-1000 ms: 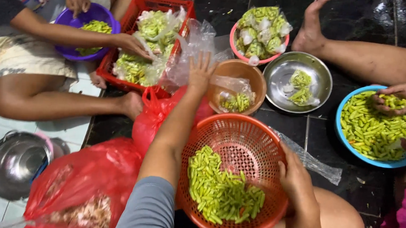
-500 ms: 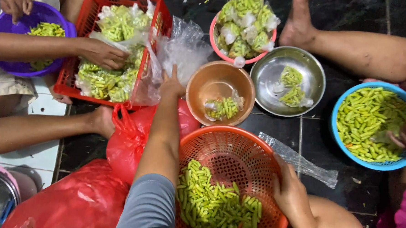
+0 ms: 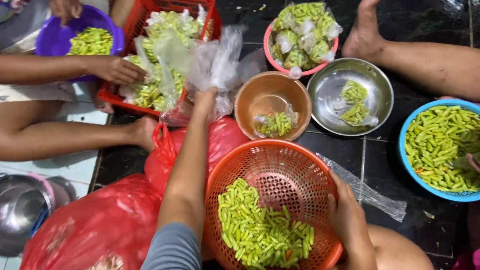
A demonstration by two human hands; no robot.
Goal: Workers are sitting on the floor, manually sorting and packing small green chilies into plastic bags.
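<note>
Clear plastic bags [image 3: 216,69] are being pinched by the outstretched left hand [image 3: 205,100], straight ahead. The orange basket [image 3: 281,169] rim is being gripped by the right hand [image 3: 344,212], fingers curled.

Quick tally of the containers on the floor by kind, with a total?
Plastic bowls: 4 — purple, pink, brown, blue
Steel bowls: 2 —
Mesh baskets: 1 — orange
Crates: 1 — red
Total: 8

Home floor, likely kitchen: dark tiles [image 3: 347,156] under my hands, bowls [image 3: 274,98] and baskets [image 3: 281,174] of green chillies around, people sitting barefoot.
</note>
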